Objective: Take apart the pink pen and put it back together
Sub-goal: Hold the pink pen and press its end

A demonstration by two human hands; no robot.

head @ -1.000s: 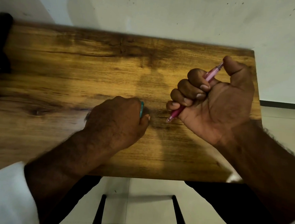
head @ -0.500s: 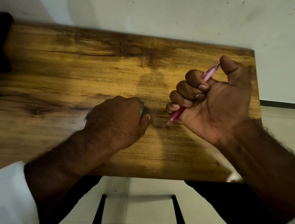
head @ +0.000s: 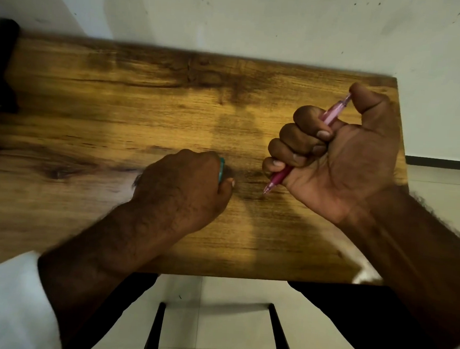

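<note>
Fingers of our right hand (head: 343,155) are hiding most of the pink pen (head: 334,113); we are seeing only its clear top under the thumb and its tip poking out below, just above the tabletop (head: 119,96). Our left hand (head: 184,184) is resting fisted on the wood, its grip closing on a teal object (head: 221,169) we cannot identify. We are counting one pen and two hands. Open wood is lying to the left and behind; the right edge is running close beside the right hand.
</note>
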